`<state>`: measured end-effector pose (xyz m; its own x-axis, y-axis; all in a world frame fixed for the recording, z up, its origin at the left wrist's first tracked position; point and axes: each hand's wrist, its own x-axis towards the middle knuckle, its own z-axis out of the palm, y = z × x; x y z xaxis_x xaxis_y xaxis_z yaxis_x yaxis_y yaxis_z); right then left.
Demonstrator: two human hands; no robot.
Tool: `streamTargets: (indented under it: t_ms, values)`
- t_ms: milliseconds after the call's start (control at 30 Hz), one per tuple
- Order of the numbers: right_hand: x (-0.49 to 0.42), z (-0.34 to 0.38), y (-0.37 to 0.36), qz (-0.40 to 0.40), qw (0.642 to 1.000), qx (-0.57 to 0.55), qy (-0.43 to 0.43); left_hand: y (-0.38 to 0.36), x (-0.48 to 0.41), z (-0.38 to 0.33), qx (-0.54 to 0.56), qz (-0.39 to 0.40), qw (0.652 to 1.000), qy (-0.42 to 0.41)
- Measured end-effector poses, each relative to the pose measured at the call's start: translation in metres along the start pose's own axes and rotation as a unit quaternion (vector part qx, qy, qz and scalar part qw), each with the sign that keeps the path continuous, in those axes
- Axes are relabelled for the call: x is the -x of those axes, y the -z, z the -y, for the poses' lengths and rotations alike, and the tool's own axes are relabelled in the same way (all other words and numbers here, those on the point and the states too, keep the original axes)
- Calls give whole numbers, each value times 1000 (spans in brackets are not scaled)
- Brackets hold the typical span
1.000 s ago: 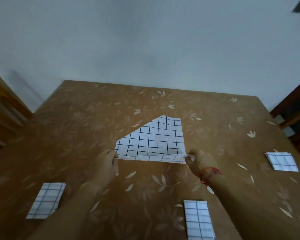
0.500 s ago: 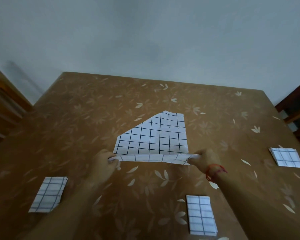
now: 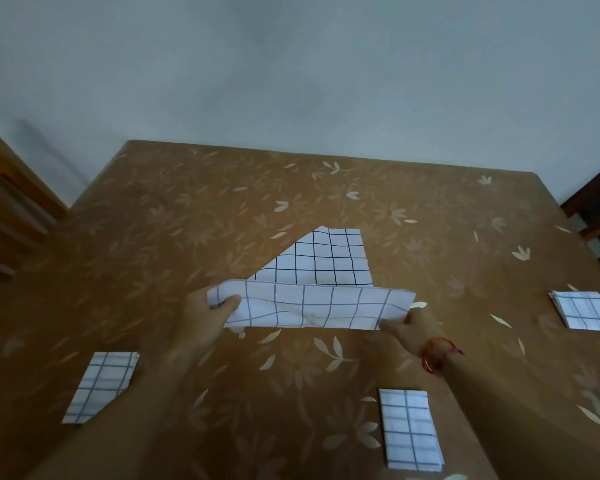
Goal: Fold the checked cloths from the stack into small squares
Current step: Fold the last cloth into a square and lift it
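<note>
— How are the hands set?

— The left hand (image 3: 205, 315) pinches the near-left corner of the checked cloth (image 3: 317, 289), thumb on top; the right hand (image 3: 411, 329) (a red thread around its wrist) grips the near-right corner. Both forearms reach forward, and the near edge is lifted into a flat band between them.

— And the cloth itself?

— Thin, white with a dark grid. Its far part lies flat at the middle of the brown, leaf-patterned worktop (image 3: 430, 209), one far corner slanted off.

— Anything around it?

— Three folded checked pieces: a small stack (image 3: 586, 310) far right, one (image 3: 99, 386) near left, one (image 3: 409, 429) near right.
</note>
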<state>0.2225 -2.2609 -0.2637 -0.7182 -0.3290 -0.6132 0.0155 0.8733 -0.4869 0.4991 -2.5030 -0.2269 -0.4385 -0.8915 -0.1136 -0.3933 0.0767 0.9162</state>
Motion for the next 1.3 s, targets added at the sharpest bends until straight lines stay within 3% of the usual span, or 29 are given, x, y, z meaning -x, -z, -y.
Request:
streamTargets:
  t_ms: [67, 167, 400, 567, 767, 833, 933, 1000, 1133, 1300]
  values:
    - [-3, 12, -6, -56, 994, -54, 73, 1, -1, 1, 31, 14, 999, 20]
    - [-1, 25, -8, -52, 985, -100, 128, 0, -1, 12, 74, 58, 993, 72]
    - [-14, 37, -2, -58, 974, -179, 129, -9, -11, 55, 14, 123, 984, 129]
    - [-32, 40, -4, -25, 976, -179, 126, -22, -22, 66, -22, 101, 989, 109]
    - [-51, 10, -10, 22, 990, -133, 30, -40, -40, 63, -27, 27, 993, 110]
    - [-52, -8, -8, 35, 989, -138, -48, -43, -47, 65, -22, 8, 993, 118]
    - [-41, -12, -8, 26, 996, -45, -66, -49, -52, 59, 11, -17, 993, 117]
    - [-48, -7, -13, -4, 987, -149, -52, -51, -55, 58, 45, -21, 990, 131]
    - [-52, 12, -14, -17, 986, -166, 4, -44, -48, 64, 60, 47, 983, 169]
    - [-55, 18, -9, -26, 944, -330, -8, -38, -32, 71, 71, 82, 975, 195]
